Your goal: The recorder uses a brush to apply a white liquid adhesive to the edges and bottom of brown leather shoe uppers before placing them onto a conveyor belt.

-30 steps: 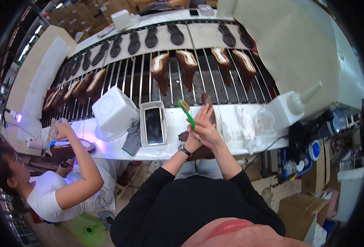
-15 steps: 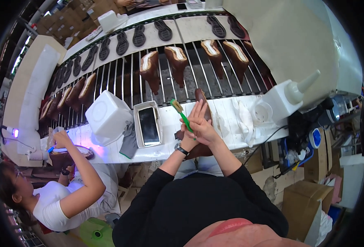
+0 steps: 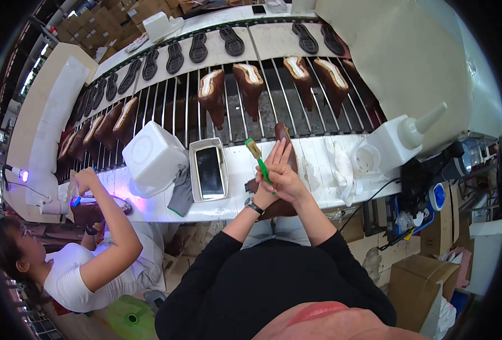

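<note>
A green-handled brush (image 3: 263, 169) with a tan bristle head is held in my right hand (image 3: 287, 180), its fingers closed round the handle and its head pointing up and to the left. Behind it, my left hand (image 3: 277, 154) has its fingers stretched out along a brown leather boot (image 3: 294, 156). That boot lies across the white bench edge over my lap, and both hands hide its middle. My right hand crosses in front of my left, covering part of the left palm.
Left of my hands are a white tray (image 3: 225, 170) with a black phone, a grey glove (image 3: 181, 195) and a white container (image 3: 153, 158). A spouted white bottle (image 3: 395, 139) stands right. Ahead, brown boots (image 3: 211, 99) and black soles (image 3: 198, 47) line a rack. A co-worker (image 3: 81, 272) sits left.
The view has shifted slightly, moving the bench a little rightward in the picture. The brush head has swung slightly right, closer to my left fingers. The co-worker's boot has tilted.
</note>
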The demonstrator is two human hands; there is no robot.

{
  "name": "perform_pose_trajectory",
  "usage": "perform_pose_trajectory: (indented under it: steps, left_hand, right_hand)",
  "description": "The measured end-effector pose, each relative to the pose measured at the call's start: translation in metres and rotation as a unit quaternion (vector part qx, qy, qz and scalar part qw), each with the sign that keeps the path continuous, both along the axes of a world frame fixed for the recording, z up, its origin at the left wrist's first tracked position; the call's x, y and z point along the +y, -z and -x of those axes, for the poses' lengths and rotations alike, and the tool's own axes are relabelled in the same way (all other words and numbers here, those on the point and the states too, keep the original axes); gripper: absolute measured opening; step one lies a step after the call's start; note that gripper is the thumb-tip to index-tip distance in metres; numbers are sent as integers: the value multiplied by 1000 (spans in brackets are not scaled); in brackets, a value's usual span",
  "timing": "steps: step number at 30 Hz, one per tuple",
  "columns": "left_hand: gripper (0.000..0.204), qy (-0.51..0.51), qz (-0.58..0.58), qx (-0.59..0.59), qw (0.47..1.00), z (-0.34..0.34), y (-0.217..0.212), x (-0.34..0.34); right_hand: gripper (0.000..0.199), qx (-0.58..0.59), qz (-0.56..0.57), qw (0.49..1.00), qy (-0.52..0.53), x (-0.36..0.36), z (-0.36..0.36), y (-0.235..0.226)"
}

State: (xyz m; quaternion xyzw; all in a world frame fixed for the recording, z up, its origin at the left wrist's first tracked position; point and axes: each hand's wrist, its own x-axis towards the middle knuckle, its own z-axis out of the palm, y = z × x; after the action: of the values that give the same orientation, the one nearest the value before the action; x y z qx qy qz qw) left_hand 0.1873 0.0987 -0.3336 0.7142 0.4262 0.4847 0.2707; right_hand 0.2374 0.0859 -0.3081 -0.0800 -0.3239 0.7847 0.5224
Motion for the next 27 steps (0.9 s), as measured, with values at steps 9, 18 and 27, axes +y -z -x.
perform_pose_trajectory:
  steps: [9, 18, 27]
  left_hand:
    - [73, 44, -36, 138, 989, 32, -4, 9]
    - [64, 42, -162, 44, 985, 34, -13, 13]
    - [72, 62, -50, 118, 990, 36, -9, 5]
  right_hand:
    - [45, -31, 4, 999, 35, 0, -5, -6]
    - [44, -43, 45, 998, 23, 1, 1, -8]
    - [43, -18, 17, 1000, 9, 4, -2, 1]
